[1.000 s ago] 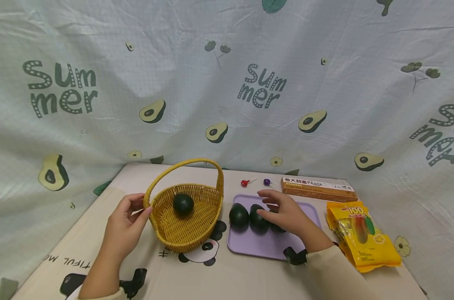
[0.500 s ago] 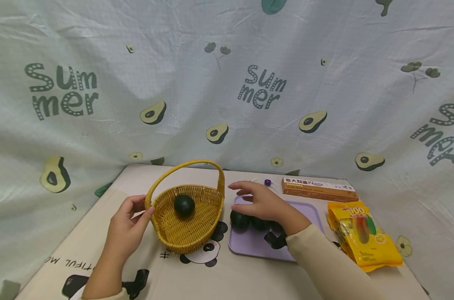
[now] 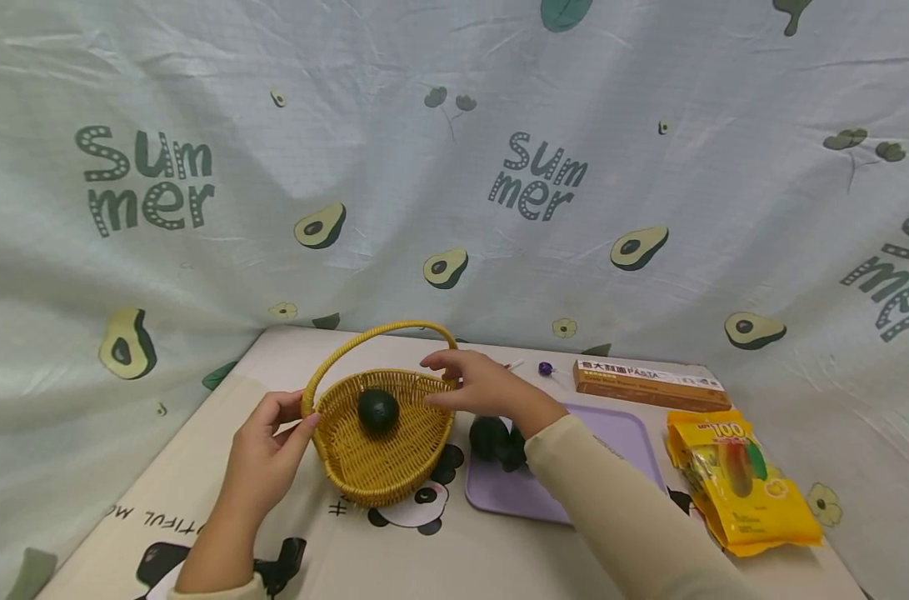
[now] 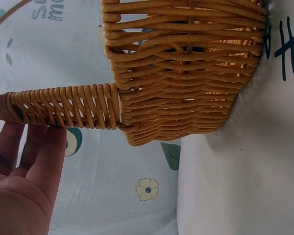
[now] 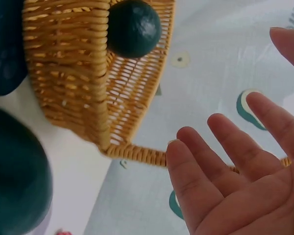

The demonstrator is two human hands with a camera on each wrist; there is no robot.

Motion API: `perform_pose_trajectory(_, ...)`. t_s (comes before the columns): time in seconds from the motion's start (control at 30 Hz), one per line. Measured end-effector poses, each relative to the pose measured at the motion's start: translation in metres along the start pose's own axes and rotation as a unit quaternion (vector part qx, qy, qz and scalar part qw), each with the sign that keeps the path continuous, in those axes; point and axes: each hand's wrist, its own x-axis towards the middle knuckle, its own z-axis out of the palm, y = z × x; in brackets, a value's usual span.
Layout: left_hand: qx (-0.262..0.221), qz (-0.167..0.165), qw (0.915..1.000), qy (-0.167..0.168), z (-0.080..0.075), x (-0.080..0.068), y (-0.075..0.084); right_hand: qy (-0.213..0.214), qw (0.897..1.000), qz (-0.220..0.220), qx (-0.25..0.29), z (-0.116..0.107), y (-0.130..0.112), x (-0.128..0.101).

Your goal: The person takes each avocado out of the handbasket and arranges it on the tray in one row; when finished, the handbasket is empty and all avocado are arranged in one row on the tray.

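A yellow wicker basket (image 3: 382, 467) with a tall arched handle stands on the table, holding one dark green avocado (image 3: 377, 411). My left hand (image 3: 268, 454) pinches the left side of the handle between thumb and fingers; the left wrist view shows the fingers against the woven handle (image 4: 83, 105). Over the basket's right rim is my right hand (image 3: 484, 387), its fingers spread and nothing held. In the right wrist view that hand (image 5: 235, 181) lies in front of part of the handle; whether it touches cannot be told. More avocados (image 3: 489, 438) lie on a purple tray, partly behind my right forearm.
The purple tray (image 3: 626, 429) is right of the basket. Behind it are a purple lollipop (image 3: 546, 368) and a pasta box (image 3: 652, 383). A yellow candy bag (image 3: 746, 487) lies at the far right. A printed cloth (image 3: 379, 167) hangs behind the table.
My right hand has moved left from above the tray's avocados to the basket's right rim. The left hand keeps its hold on the handle. The head view has shifted slightly.
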Motion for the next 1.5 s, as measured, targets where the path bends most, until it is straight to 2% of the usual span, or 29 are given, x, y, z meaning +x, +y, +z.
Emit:
perform_pose_trajectory(0.23, 0.011, -0.007, 0.9999, -0.001, -0.002, 0.0, 0.001, -0.028, 0.999, 0.022, -0.004, 0.01, -0.007, 0.028)
perform_pose_trajectory(0.47, 0.0, -0.007, 0.9999, -0.01, -0.002, 0.0, 0.002, -0.035, 0.998, 0.051, -0.013, 0.023, -0.011, 0.048)
perform_pose_trajectory(0.7, 0.003, -0.005, 0.9999, -0.013, -0.003, 0.002, -0.003, -0.048, 0.997, 0.034, -0.044, 0.039, -0.014, 0.067)
perform_pose_trajectory(0.87, -0.002, -0.005, 0.9998, -0.019, -0.003, 0.004, -0.005, -0.059, 0.996, 0.037, -0.056, 0.048, -0.02, 0.076)
perform_pose_trajectory(1.37, -0.006, -0.001, 0.9998, -0.018, -0.003, 0.004, -0.005, -0.066, 0.993, 0.09, -0.038, 0.084, -0.026, 0.093)
perform_pose_trajectory(1.5, -0.006, -0.005, 0.9998, -0.017, -0.003, 0.004, -0.005, -0.072, 0.99, 0.104, -0.062, 0.09, -0.022, 0.095)
